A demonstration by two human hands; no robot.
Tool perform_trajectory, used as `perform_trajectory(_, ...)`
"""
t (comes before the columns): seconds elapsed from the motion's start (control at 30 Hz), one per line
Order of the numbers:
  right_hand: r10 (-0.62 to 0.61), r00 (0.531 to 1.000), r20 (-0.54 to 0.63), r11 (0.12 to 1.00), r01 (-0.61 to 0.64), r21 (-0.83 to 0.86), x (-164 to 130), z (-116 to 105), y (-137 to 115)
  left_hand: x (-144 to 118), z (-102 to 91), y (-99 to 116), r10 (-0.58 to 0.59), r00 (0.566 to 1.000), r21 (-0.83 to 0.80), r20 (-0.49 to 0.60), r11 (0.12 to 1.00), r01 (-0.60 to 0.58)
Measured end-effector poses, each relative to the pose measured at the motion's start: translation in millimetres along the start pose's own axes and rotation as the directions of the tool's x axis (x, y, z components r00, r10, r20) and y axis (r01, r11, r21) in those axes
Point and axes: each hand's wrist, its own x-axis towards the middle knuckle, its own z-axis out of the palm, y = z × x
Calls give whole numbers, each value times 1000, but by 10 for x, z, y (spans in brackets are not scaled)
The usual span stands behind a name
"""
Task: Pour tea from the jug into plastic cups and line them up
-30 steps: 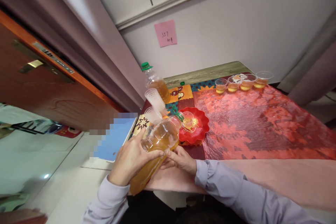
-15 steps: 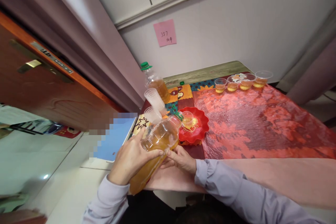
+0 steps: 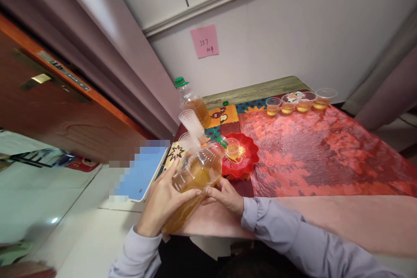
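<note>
A clear plastic bottle [image 3: 195, 176] of amber liquid lies tilted between my two hands, its green-ringed neck pointing away and to the right. My left hand [image 3: 164, 200] is wrapped round its left side, thumb on top. Against its lower right side my right hand [image 3: 223, 195] grips it; some of those fingers are hidden under the bottle. Just beyond the mouth, a clear plastic cup [image 3: 233, 150] with yellowish liquid stands on a red scalloped plate [image 3: 250, 163]. Whether liquid is flowing I cannot tell.
A second bottle [image 3: 197, 110] with a green cap stands at the back left, near stacked clear cups [image 3: 191, 124]. A loose green cap [image 3: 226, 103] lies behind. Several cups [image 3: 302, 103] holding yellow liquid line the far right edge of the red-covered table [image 3: 312, 152].
The bottle's base has come up a little and the bottle sits nearer level, with its liquid shifted toward the neck. My left hand has turned slightly with it; my right hand stays nearly still.
</note>
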Motion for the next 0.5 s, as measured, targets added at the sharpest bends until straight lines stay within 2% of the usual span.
perform_trajectory(0.1, -69, 997, -23, 997, 68, -35, 12, -20, 32, -91, 147, -161, 29, 996, -83, -83, 996, -36)
perform_trajectory(0.2, -112, 993, -30, 990, 109, -92, 44, -57, 78, -195, 272, -276, 12, 987, -148, -160, 988, -36)
perform_trajectory(0.3, -173, 985, 18, 966, 174, -191, 79, -81, 95, -292, 351, -345, 5, 975, -187, -223, 981, -48)
perform_trajectory(0.4, -255, 965, 63, 908, 262, -326, 51, -47, 37, -364, 411, -382, 16, 962, -194, -273, 978, -71)
perform_trajectory(0.5, -281, 958, 60, 794, 267, -547, -105, 17, -126, -410, 482, -398, 10, 946, -200, -324, 977, -78)
